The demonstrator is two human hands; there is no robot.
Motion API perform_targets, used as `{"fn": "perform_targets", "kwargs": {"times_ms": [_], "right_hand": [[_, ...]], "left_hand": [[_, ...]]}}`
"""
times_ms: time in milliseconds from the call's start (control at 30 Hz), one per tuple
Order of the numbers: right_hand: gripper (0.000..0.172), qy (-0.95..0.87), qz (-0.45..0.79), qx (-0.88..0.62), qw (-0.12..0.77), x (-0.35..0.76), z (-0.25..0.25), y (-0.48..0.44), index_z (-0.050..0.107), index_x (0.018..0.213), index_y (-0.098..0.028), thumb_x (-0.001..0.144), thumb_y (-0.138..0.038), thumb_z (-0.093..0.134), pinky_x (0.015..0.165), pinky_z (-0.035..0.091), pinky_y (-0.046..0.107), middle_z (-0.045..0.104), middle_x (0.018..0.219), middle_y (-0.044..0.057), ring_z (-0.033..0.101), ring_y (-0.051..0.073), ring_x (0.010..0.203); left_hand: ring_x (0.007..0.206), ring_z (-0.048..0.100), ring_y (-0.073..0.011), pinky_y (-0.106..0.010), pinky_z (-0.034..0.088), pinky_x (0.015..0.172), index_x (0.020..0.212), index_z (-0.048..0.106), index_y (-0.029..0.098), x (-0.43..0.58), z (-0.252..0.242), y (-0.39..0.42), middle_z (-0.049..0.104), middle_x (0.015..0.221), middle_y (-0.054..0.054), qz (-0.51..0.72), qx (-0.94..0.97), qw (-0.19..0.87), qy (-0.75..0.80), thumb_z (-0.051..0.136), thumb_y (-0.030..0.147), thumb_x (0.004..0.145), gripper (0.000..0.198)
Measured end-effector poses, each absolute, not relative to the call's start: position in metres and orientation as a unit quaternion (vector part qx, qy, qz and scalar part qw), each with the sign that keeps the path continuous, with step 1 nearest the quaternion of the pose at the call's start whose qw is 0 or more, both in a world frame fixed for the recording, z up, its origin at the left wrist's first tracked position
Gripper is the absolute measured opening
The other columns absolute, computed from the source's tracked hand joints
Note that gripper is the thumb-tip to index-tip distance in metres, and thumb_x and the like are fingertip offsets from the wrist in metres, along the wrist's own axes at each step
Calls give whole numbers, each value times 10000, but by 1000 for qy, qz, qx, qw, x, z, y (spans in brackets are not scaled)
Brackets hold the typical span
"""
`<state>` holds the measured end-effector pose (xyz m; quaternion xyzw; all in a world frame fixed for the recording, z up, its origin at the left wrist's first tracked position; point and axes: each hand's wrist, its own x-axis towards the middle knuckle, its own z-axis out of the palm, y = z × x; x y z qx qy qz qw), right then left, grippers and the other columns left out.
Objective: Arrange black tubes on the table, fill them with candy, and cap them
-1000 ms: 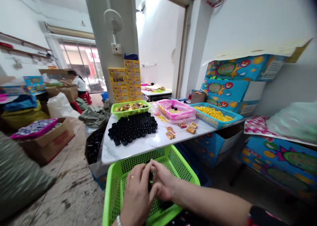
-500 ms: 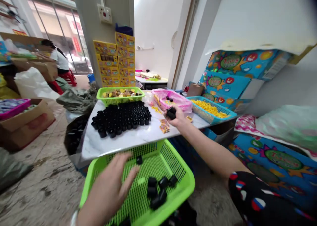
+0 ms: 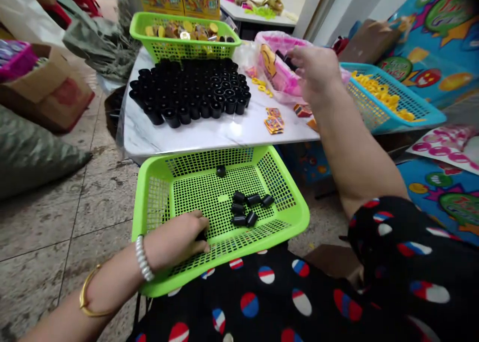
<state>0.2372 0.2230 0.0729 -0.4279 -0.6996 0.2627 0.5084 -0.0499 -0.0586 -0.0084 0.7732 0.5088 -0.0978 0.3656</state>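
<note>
**Left hand** (image 3: 175, 239): curled palm-down inside the lime-green plastic basket (image 3: 157, 202), fingertips at a black cylinder (image 3: 202, 235) on the mesh floor, mostly hidden; grip cannot be told. Pearl bracelet (image 3: 141, 257) and gold bangle (image 3: 90, 292) on the wrist.

**Loose in basket:** seven more black cylinders (image 3: 245, 207), near the fingers: six grouped, one apart.

**Right hand** (image 3: 316, 72): arm stretched forward, fingers half curled above the pink tray (image 3: 284, 85), close to further black cylinders (image 3: 285, 60); grip cannot be told.

**Marble-topped table** (image 3: 209, 132): dense block of upright black cylinders (image 3: 190, 90), beyond the basket.
</note>
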Motion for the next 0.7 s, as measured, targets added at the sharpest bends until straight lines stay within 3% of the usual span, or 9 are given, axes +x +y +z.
{"fn": "perform_targets", "kwargs": {"times_ms": [33, 100, 133, 233, 333, 400, 500, 600, 700], "right_hand": [[154, -685, 239, -439, 530, 237, 73, 201, 635, 880, -131, 916, -249, 543, 880, 483, 315, 686, 954, 68, 638, 156, 957], [127, -723, 211, -412, 512, 231, 67, 147, 666, 932, -141, 900, -224, 576, 926, 471, 330, 685, 972, 48, 623, 150, 958], [123, -771, 236, -386, 448, 225, 59, 119, 679, 926, -154, 891, -220, 580, 892, 487, 334, 690, 924, 24, 631, 149, 904], [110, -884, 329, -306, 129, 198, 20, 52, 718, 910, -202, 839, -207, 634, 801, 499, 346, 697, 820, -1, 637, 156, 752], [116, -897, 316, -308, 29, 176, -17, 24, 729, 850, -191, 754, -141, 686, 736, 479, 348, 656, 785, 42, 598, 176, 715], [69, -900, 315, -302, 8, 169, -31, 23, 719, 774, -173, 737, -123, 689, 700, 467, 349, 627, 776, 62, 575, 181, 696], [90, -903, 321, -285, -4, 167, -36, 33, 704, 717, -151, 726, -73, 660, 696, 470, 355, 625, 776, 74, 572, 182, 693], [257, -882, 348, -316, 38, 173, -25, 43, 714, 992, -143, 744, -103, 656, 748, 499, 361, 666, 878, 81, 607, 192, 781], [388, -771, 509, -358, 136, 176, -2, 40, 640, 1202, -161, 818, -207, 611, 769, 538, 335, 685, 943, 58, 639, 158, 816]], "left_hand": [[797, 632, -237, -337, 490, 722, 873, 687, 219, -51, -9, -60, 638, 956, -65, -98, 776, 367, 504, 655, 301, 778, 130], [818, 632, -234, -334, 491, 746, 892, 692, 212, -54, -9, -64, 633, 971, -69, -99, 781, 356, 504, 639, 247, 774, 134], [819, 632, -233, -336, 491, 755, 891, 693, 203, -56, -8, -65, 628, 979, -76, -101, 783, 347, 506, 635, 221, 763, 141], [797, 632, -226, -338, 489, 757, 856, 701, 193, -61, -6, -66, 621, 976, -79, -103, 789, 329, 510, 644, 187, 723, 145], [736, 636, -220, -328, 479, 703, 777, 699, 207, -65, -8, -65, 650, 872, -55, -75, 784, 338, 515, 665, 175, 685, 103], [720, 641, -219, -323, 476, 684, 764, 682, 206, -67, -9, -65, 673, 814, -43, -46, 774, 347, 528, 669, 181, 689, 80], [785, 659, -202, -310, 497, 727, 913, 647, 206, -66, -4, -65, 704, 876, -33, 17, 751, 344, 563, 631, 238, 759, 158], [802, 665, -180, -293, 522, 731, 1018, 596, 203, -60, 9, -69, 701, 911, -30, 174, 696, 379, 585, 602, 297, 805, 233], [871, 659, -188, -317, 533, 777, 1130, 598, 221, -52, 20, -77, 695, 963, -36, 258, 657, 423, 569, 593, 343, 848, 308]]}}
